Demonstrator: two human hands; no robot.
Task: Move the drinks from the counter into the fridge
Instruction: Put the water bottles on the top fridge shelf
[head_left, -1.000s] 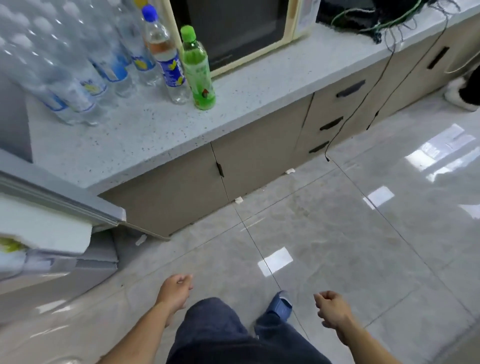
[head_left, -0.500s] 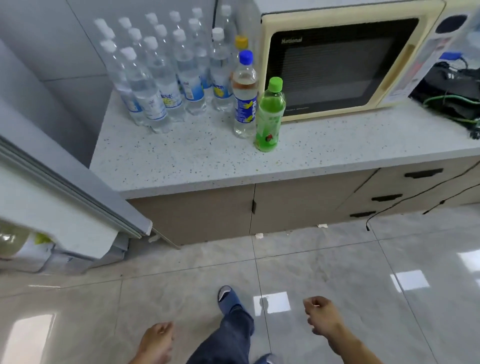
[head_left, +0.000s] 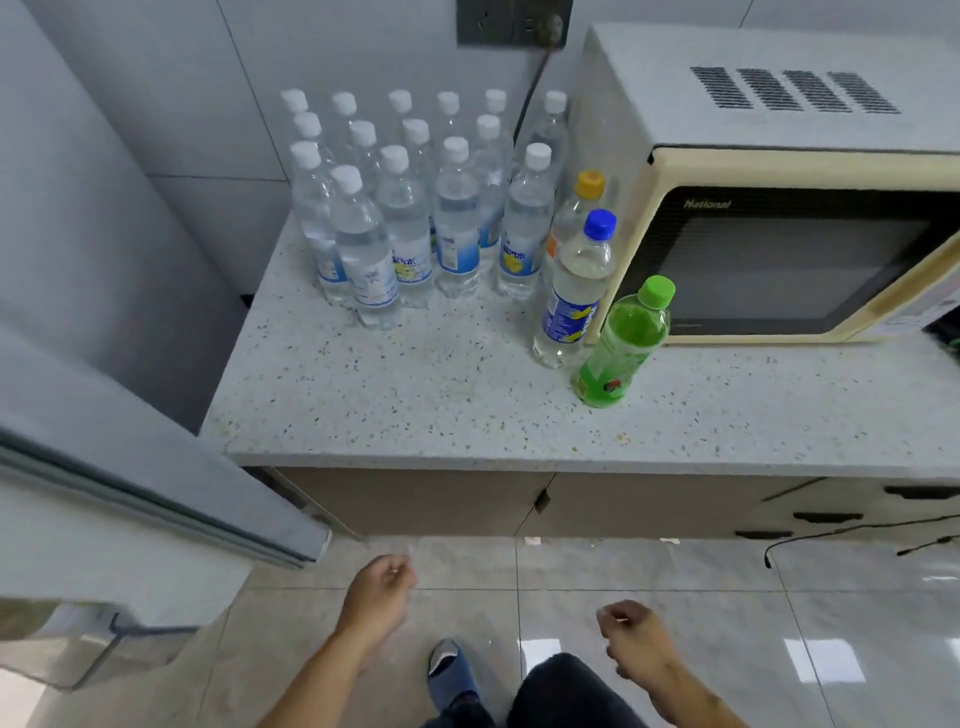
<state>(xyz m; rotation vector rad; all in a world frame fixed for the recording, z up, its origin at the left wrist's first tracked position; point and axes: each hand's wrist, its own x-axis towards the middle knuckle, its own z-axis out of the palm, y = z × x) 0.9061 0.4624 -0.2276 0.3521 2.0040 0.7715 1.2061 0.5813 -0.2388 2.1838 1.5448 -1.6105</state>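
speckled stone counter, clear plastic bottles, glossy floor tiles

Counter: pale grey, speckled throughout with dark and yellowish flecks. Water bottles, at the counter's back left: clear, white caps, blue-and-white labels, some with yellow. Bottle toward the counter's right: clear, blue cap, blue label with yellow marks. Bottle just in front of it: green, green cap. Bottle behind: orange-yellow cap, orange on label. Microwave at the counter's right: cream frame, black door, grey top. Cabinet fronts under the counter: beige-brown, black handles. Floor: glossy grey marbled tile. Slipper: blue.
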